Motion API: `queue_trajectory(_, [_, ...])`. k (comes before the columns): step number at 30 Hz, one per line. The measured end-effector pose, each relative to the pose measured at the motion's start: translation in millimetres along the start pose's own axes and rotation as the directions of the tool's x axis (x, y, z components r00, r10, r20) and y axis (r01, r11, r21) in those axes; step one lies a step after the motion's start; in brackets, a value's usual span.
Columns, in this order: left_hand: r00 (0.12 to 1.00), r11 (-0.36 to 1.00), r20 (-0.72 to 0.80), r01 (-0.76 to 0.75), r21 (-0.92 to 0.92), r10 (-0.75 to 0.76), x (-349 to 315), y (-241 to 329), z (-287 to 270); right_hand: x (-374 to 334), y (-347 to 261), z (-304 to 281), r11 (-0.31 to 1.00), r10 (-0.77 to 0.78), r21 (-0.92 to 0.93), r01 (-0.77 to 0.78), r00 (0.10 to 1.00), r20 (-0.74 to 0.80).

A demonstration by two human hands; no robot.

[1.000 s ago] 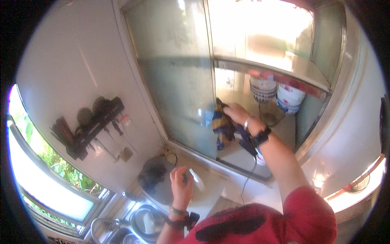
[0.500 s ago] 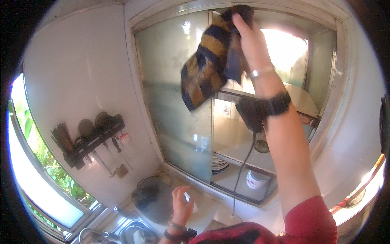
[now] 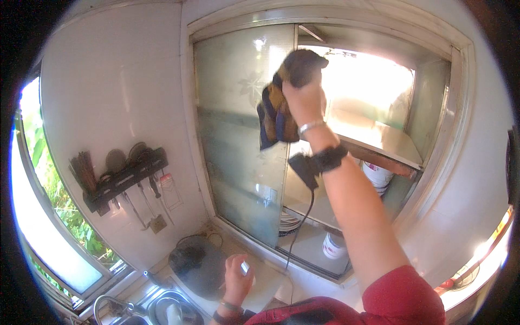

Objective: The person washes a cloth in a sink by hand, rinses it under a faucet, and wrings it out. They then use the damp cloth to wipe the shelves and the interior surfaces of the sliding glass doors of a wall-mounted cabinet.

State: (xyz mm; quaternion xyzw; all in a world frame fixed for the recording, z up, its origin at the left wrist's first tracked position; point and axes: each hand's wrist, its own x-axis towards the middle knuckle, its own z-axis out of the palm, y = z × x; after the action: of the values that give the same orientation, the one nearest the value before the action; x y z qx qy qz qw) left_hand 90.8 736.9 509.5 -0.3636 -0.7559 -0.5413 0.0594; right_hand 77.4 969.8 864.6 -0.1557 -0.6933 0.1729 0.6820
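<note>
My right hand (image 3: pixel 304 97) is raised in front of the wall cabinet, closed round a bunched checked cloth (image 3: pixel 272 111) in dark blue and yellow-brown. The cloth hangs over the edge of the frosted glass sliding door (image 3: pixel 233 141); I cannot tell whether it touches the glass. Low down, my left hand (image 3: pixel 237 281) is held over the counter with its fingers curled. A small pale shiny piece shows at those fingers, too small to name. Just left of that hand lies a dark round pan or lid (image 3: pixel 197 268).
The cabinet's right side stands open, showing a shelf (image 3: pixel 374 135), stacked plates (image 3: pixel 290 223) and white tubs (image 3: pixel 334 246). A black utensil rack (image 3: pixel 127 179) hangs on the left wall. A sink basin (image 3: pixel 173 309) and tap (image 3: pixel 103 300) sit lower left. A cable (image 3: pixel 300 227) dangles from my right wrist.
My right hand has come down and leftward with the cloth, which is more bunched now. The left hand's fingers have curled in more. The view has shifted slightly.
</note>
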Motion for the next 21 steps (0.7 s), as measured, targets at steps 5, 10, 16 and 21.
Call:
queue_trajectory(5, [0.997,0.997,-0.011,-0.082,0.011,0.082,0.8,9.2,-5.1,-63.0,42.9,-11.0,0.902,-0.278,-0.331,0.277,0.959,0.047])
queue_trajectory(10, [0.998,0.994,-0.038,-0.044,0.099,0.048,-9.2,-9.7,-17.2,-49.0,27.9,-20.1,0.938,-0.025,-0.318,0.142,0.939,0.344])
queue_trajectory(16, [0.999,0.999,-0.04,0.033,0.022,-0.032,-12.8,-4.4,-8.3,56.5,-1.5,-15.3,0.979,-0.11,0.19,0.073,0.974,0.197])
queue_trajectory(21, [0.997,0.999,-0.06,0.042,0.002,-0.042,-17.5,-10.8,-3.4,84.3,11.0,0.6,0.859,-0.012,0.495,-0.131,0.961,0.275])
